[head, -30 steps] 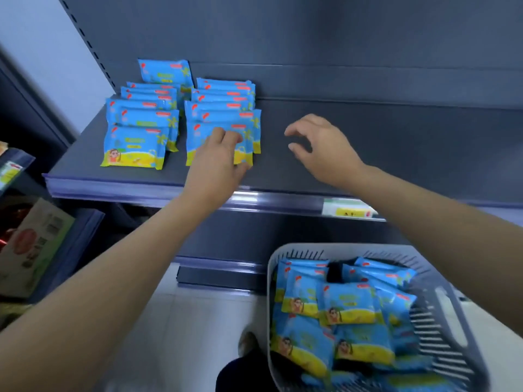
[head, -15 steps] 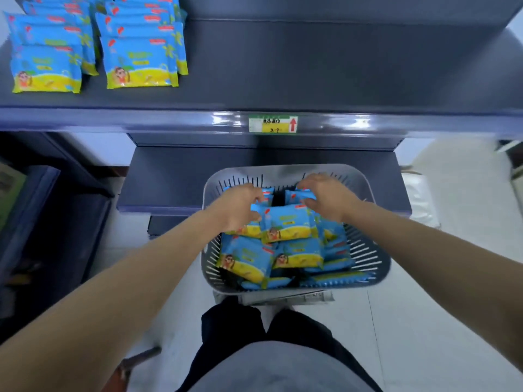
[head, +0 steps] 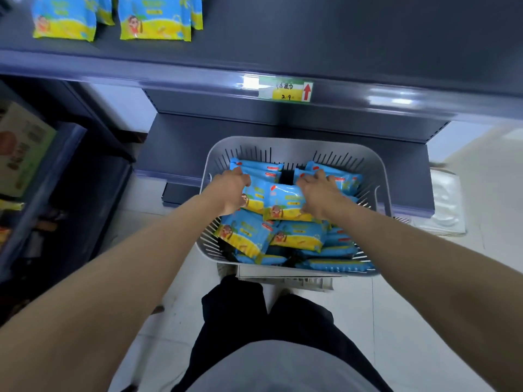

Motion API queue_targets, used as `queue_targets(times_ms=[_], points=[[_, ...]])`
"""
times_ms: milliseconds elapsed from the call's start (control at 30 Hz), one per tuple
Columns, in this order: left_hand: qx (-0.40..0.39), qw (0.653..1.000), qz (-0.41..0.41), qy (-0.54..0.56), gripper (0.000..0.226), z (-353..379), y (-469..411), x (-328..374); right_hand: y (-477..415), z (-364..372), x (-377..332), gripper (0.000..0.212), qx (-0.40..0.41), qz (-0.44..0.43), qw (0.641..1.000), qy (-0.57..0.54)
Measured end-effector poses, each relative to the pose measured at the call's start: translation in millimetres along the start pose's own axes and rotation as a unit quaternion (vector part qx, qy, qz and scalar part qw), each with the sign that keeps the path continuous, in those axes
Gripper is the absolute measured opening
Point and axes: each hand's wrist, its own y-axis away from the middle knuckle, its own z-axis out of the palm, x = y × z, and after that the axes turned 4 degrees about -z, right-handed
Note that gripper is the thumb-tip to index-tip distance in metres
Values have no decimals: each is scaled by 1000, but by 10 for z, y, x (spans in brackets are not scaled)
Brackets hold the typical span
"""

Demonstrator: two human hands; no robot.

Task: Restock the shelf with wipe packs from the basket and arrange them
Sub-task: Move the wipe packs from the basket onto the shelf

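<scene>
Two hands reach down into the grey basket (head: 294,142) on the floor (head: 410,278): the left hand (head: 230,190) has its fingers curled round a blue-and-yellow wipe pack (head: 256,193) under its palm, while the right hand (head: 319,193) clutches the right edge of the top pack (head: 285,202) lying between them. More wipe packs (head: 243,233) fill the basket beneath and nearer than the hands. Beyond and above them, rows of packs (head: 154,21) sit on the dark shelf (head: 311,38), off to the left of the left hand, and a price tag (head: 285,89) clings to the shelf lip straight ahead.
</scene>
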Motion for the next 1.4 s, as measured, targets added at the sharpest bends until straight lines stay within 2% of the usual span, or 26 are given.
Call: queue_targets(times_ms=[100,167,300,467,567,633,733,867,1033,1267,1400], points=[[4,1000,5,-18,52,-7,-119,-16,-19,-93,-2,40,13,4,1000,-7],[3,999,13,-52,53,-5,-213,2,-18,-214,38,27,16,1,999,-44],[-21,990,20,-134,61,38,-353,57,54,-528,180,19,51,6,992,-119],[-14,982,0,-188,69,74,-416,120,220,-802,240,14,97,3,987,-129],[-18,987,5,-158,56,-62,-446,155,307,-1005,244,18,118,-3,984,-135],[-49,996,12,-80,41,-185,-418,153,338,-1197,223,17,143,-18,980,-140],[-71,997,26,19,37,-481,-321,131,321,-1565,192,18,205,-29,966,-154],[8,997,68,32,35,-1065,-130,-30,165,-2130,107,18,303,-30,939,-162],[109,989,59,80,24,-1817,123,-457,-136,-2678,-160,19,346,-43,921,-175],[208,971,12,120,23,-2440,273,-1230,-662,-3183,-617,22,349,-62,923,-148],[256,958,-10,129,34,-2598,185,-1625,-985,-3303,-854,24,335,-74,926,-155]])
